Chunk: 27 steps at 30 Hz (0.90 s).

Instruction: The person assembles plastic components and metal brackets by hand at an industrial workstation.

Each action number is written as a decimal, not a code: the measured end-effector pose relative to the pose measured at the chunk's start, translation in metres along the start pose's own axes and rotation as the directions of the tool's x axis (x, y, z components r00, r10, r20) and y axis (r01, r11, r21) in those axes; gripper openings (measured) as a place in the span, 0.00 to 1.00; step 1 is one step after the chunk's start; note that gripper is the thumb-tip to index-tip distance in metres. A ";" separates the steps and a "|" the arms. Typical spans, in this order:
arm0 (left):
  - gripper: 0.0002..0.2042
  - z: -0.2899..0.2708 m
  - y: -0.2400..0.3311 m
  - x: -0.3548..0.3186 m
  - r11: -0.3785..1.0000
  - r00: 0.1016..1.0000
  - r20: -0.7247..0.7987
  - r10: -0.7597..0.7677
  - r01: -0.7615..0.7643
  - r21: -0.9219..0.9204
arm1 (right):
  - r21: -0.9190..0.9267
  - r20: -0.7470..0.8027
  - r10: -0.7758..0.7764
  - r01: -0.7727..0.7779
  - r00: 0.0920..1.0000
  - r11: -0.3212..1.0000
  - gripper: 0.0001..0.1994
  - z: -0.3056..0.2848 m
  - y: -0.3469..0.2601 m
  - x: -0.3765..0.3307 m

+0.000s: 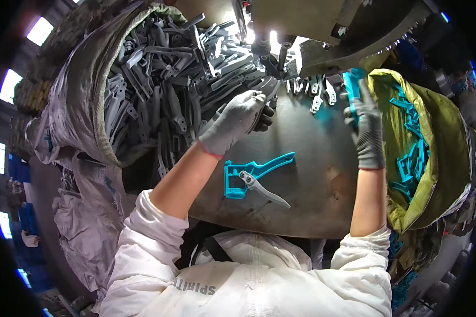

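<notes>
My left hand (238, 117), in a grey knit glove, is closed around a grey metal handle piece (270, 86) with a rivet hole; its tip points up toward the machine. On the right, my gloved right hand (367, 124) grips a teal tool frame (351, 87), smeared by motion, beside the rim of the yellow-green sack. Between my arms, a teal squeezing tool (259, 170) with a boxy head and long handle lies on the metal table (307, 206). A grey lever (269, 193) is joined to its head. Neither hand touches that tool.
A large pale sack (84, 100) at the left spills grey handles (180, 79) across the table. Several more handles (316, 95) lie under the machine head (262, 46) at the back. The yellow-green sack (433, 158) at the right holds teal frames (412, 158).
</notes>
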<state>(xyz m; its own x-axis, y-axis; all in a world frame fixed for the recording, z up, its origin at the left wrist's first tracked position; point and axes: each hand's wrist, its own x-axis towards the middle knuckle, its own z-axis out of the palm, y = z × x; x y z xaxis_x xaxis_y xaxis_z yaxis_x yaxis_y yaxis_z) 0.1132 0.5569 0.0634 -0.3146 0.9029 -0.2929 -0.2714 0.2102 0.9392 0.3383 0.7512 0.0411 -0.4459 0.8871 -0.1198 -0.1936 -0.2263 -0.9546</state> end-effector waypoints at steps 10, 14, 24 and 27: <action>0.24 0.004 0.028 0.003 0.982 0.993 0.026 -0.117 0.112 0.152 | -0.134 0.246 0.245 -0.218 0.938 0.967 0.30 0.097 0.004 -0.048; 0.23 0.003 0.029 0.004 0.976 0.988 0.003 -0.153 0.151 0.158 | -0.186 0.262 0.225 -0.180 0.939 0.966 0.30 0.097 0.003 -0.051; 0.12 -0.019 0.011 0.013 0.562 0.891 0.414 0.189 -0.443 0.698 | -0.346 0.294 0.349 -0.241 0.890 0.907 0.28 0.097 0.018 -0.040; 0.10 -0.041 0.016 -0.005 0.582 0.914 -0.048 0.402 -0.215 0.784 | -0.351 0.288 0.352 -0.244 0.891 0.904 0.30 0.093 0.021 -0.040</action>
<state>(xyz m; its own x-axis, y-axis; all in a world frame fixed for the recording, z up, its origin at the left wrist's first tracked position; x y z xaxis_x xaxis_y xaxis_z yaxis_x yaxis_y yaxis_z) 0.0733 0.5405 0.0730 -0.4407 0.8920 0.1011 0.6229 0.2227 0.7499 0.2707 0.6734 0.0516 -0.7168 0.5945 -0.3644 0.2408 -0.2794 -0.9295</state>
